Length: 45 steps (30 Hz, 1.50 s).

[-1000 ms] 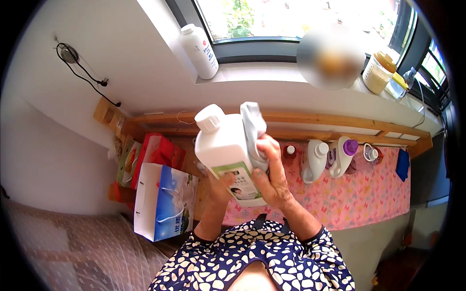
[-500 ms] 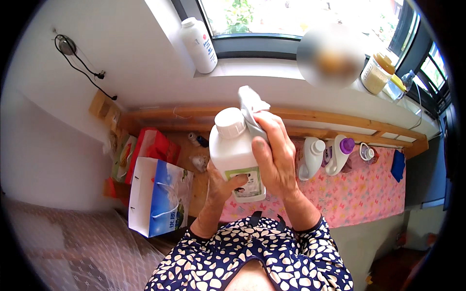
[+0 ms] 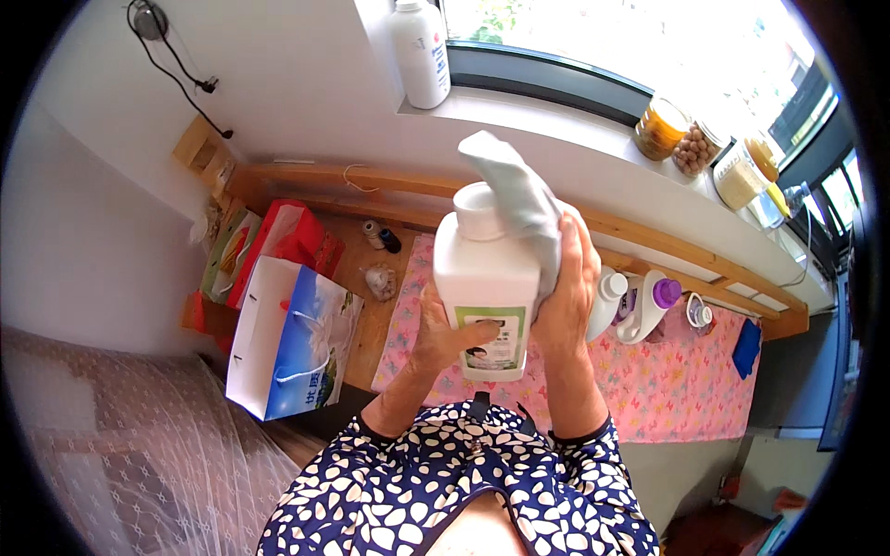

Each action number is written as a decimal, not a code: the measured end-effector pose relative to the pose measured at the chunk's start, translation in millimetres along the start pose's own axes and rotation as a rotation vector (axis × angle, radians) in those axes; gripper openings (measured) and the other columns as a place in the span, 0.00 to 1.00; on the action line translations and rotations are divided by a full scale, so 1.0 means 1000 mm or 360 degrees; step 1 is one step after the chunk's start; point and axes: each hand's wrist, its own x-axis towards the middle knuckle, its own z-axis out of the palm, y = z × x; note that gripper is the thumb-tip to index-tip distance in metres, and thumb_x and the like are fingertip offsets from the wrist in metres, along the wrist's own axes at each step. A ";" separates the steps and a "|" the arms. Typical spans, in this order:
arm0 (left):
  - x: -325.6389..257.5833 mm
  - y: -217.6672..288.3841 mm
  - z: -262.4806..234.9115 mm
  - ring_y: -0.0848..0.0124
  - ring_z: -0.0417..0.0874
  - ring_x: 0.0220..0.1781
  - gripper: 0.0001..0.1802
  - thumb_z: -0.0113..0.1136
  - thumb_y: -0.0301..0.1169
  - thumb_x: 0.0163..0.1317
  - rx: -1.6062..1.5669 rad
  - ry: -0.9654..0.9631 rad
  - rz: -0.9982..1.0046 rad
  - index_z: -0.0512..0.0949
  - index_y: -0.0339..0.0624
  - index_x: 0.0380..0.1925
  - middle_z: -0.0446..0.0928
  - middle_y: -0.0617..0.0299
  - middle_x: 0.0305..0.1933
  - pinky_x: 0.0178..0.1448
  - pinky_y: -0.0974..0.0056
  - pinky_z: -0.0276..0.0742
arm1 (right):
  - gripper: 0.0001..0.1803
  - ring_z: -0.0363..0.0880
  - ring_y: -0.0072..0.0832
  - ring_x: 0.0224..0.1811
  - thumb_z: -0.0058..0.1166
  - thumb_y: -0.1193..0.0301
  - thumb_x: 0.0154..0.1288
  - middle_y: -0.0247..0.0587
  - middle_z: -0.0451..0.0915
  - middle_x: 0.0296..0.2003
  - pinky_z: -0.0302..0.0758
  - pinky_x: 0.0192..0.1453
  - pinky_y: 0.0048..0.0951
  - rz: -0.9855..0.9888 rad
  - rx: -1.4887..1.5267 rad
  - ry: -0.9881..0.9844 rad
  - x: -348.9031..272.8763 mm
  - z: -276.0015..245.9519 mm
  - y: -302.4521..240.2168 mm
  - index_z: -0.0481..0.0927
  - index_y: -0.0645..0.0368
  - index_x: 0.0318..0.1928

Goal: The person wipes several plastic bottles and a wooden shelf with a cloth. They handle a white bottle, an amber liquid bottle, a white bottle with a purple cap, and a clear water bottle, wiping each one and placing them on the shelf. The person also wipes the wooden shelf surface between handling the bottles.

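White plastic jug [image 3: 484, 269] sits in your left hand's [image 3: 436, 335] grip, above the pink patterned cover [image 3: 677, 394]; your right hand [image 3: 565, 301] bunches a grey cloth [image 3: 527, 206] against its right side. Smooth walls could slip if your left grip slackens, perhaps toppling the purple-capped bottle [image 3: 642, 315] at right.

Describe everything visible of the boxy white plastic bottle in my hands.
This boxy white bottle, apparently plastic, has rounded shoulders, a round white cap and a green-bordered rectangular label facing you. It is held in the air, cap end towards the window. Your left hand grips one side, thumb across the label; your right hand holds a pale grey cloth against the other.
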 end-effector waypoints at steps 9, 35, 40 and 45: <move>0.007 0.000 -0.025 0.72 0.80 0.46 0.37 0.64 0.20 0.37 -0.0060 0.0072 0.0053 0.67 0.38 0.55 0.77 0.61 0.47 0.51 0.64 0.77 | 0.19 0.78 0.19 0.45 0.48 0.67 0.70 0.34 0.78 0.49 0.76 0.50 0.24 0.0562 0.0580 -0.0114 -0.030 -0.007 0.103 0.69 0.60 0.59; 0.010 0.021 -0.008 0.67 0.75 0.54 0.46 0.72 0.27 0.42 0.0687 0.0241 0.0225 0.58 0.38 0.61 0.71 0.57 0.53 0.58 0.62 0.73 | 0.28 0.62 0.33 0.64 0.43 0.65 0.71 0.44 0.64 0.61 0.58 0.68 0.33 0.0314 0.0426 -0.0301 -0.053 -0.009 0.079 0.60 0.64 0.67; 0.001 0.013 -0.009 0.69 0.76 0.53 0.43 0.70 0.25 0.41 0.0431 -0.0030 0.0050 0.60 0.38 0.60 0.73 0.57 0.53 0.57 0.62 0.74 | 0.26 0.60 0.38 0.65 0.36 0.60 0.72 0.50 0.64 0.61 0.56 0.69 0.35 -0.0191 0.0192 -0.0345 -0.005 -0.008 0.039 0.64 0.64 0.63; 0.003 0.014 -0.008 0.70 0.76 0.52 0.42 0.70 0.27 0.41 0.0616 -0.0202 0.0099 0.61 0.38 0.58 0.73 0.57 0.52 0.55 0.63 0.74 | 0.19 0.69 0.37 0.56 0.40 0.67 0.65 0.49 0.72 0.50 0.63 0.63 0.32 0.0275 0.0439 -0.0582 0.034 -0.016 0.007 0.75 0.69 0.47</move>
